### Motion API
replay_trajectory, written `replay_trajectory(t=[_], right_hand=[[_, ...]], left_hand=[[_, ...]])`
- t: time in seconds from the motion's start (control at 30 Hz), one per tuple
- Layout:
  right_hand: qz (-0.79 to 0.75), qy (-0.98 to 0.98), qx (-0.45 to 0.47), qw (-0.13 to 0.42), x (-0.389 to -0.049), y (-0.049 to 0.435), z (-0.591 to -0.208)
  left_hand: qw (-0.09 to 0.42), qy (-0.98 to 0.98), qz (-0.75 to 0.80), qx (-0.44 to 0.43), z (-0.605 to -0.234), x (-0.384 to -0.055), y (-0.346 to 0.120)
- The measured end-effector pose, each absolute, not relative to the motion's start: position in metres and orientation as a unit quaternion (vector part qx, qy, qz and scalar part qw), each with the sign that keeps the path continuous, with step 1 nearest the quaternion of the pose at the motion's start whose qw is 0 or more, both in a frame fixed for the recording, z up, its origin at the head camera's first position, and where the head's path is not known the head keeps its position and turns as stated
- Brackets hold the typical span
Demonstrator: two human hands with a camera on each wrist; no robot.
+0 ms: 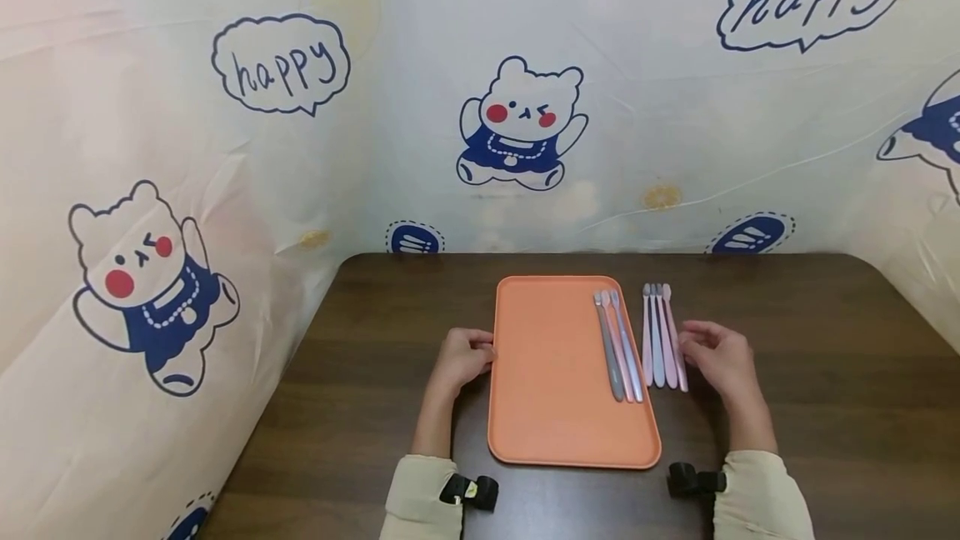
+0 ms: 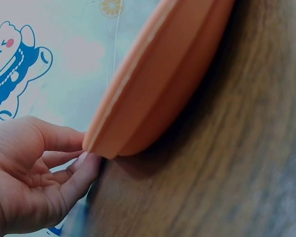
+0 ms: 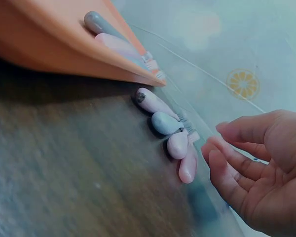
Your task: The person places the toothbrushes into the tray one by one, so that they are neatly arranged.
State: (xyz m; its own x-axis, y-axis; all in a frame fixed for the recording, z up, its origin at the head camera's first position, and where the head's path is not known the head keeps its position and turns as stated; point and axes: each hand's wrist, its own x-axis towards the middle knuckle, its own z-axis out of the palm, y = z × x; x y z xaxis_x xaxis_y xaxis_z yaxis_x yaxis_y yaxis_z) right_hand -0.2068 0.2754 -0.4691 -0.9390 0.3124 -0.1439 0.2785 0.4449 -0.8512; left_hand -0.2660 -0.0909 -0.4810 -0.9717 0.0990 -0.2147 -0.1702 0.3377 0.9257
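An orange tray (image 1: 562, 373) lies on the table with three toothbrushes (image 1: 619, 347), one grey, one pink and one bluish, side by side along its right part. At the tray's left edge, my left hand (image 1: 467, 358) pinches the rim between thumb and fingers, as the left wrist view also shows. Several more toothbrushes (image 3: 168, 123), pink and blue, lie in a row on the table just right of the tray. Close to the right of that row is my right hand (image 1: 722, 357); its fingers are loosely bent and hold nothing in the right wrist view.
The dark wooden table (image 1: 360, 407) has rounded far corners. Behind it and at its sides hangs a pale sheet (image 1: 420, 148) printed with cartoon bears and the word "happy". Black straps (image 1: 471, 490) with small devices sit around both sleeves.
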Motion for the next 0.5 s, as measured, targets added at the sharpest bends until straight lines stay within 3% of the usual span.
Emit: replay_trajectory(t=[0.5], right_hand=[[0.464, -0.868, -0.177, 0.01, -0.2068, 0.273, -0.4734]], left_hand=[[0.113, 0.813, 0.57, -0.022, -0.4796, -0.2657, -0.0897]])
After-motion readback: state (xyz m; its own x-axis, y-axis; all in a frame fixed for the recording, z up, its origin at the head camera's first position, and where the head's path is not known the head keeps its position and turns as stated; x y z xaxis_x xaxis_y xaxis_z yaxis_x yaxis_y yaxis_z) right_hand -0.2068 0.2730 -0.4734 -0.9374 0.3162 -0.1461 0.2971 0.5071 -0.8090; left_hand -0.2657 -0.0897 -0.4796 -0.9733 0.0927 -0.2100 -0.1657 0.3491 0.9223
